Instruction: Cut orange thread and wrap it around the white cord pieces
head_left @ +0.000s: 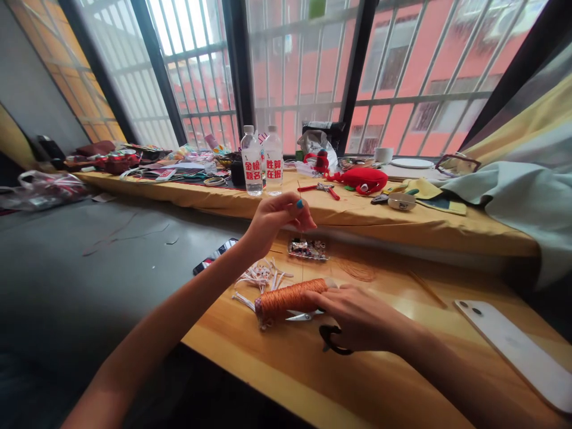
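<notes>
My left hand (277, 219) is raised above the wooden table (384, 381), its fingers pinched on a thin needle or thread that I can barely see. My right hand (357, 316) lies on the table with its fingers closed over a pair of scissors (333, 341), whose black handle and metal blade tip show. A spool of orange cord (286, 301) lies touching that hand on its left. Beyond it are white string pieces (263, 275), a small tray of beads (307, 249) and a loose coil of orange thread (357, 271).
A white phone (513, 351) lies at the table's right, a dark phone (214, 256) at its left edge. On the yellow-covered sill (402, 223) stand two water bottles (261, 161), a red stuffed toy (364, 179), red-handled pliers (322, 189), tape and clutter. Barred windows stand behind.
</notes>
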`<state>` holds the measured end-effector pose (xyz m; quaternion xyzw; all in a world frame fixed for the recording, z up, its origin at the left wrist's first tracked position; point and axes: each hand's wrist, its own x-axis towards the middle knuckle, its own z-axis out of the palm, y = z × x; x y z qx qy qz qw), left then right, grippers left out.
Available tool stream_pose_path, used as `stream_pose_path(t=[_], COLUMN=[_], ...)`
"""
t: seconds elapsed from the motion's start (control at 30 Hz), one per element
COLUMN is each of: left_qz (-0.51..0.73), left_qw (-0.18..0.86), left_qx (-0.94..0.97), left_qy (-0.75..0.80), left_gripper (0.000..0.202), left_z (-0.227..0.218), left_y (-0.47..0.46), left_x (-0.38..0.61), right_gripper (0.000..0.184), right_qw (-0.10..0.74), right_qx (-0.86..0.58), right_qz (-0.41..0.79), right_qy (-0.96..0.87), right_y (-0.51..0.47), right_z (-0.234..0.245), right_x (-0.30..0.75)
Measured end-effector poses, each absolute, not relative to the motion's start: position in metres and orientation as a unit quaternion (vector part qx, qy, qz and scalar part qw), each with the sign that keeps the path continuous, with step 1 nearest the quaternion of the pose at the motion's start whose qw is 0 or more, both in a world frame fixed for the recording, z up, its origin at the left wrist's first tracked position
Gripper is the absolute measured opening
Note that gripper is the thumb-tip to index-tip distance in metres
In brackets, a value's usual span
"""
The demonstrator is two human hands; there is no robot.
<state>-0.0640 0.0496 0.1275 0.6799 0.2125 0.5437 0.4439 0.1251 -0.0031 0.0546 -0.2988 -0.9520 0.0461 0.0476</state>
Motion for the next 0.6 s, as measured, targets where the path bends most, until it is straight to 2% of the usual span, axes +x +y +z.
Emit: stream_pose_path(t=[0.07, 0.23, 0.6], left_qz=[0.548, 0.540, 0.523], left_qw=[0.447, 0.435, 0.447], left_qx=[0.676, 0.693, 0.699], left_qy=[0.205, 0.201, 0.198], left_gripper=[0.014, 0.014, 0.014], left_z=[0.130, 0.133, 0.138], left_y=[0.047, 0.043, 0.042], left_x=[-0.064, -0.062, -0.053], right_gripper=[0.051, 0.048, 0.072], right_qw=[0.029, 0.003, 0.021], right_qx=[-0.302, -0.318, -0.346], right_qz=[0.045, 0.058, 0.044], right_qy=[-0.952, -0.946, -0.937], right_y=[-0.004, -0.006, -0.016], right_z=[0.050, 0.043, 0.026], right_x=[0.125, 0.123, 0.131])
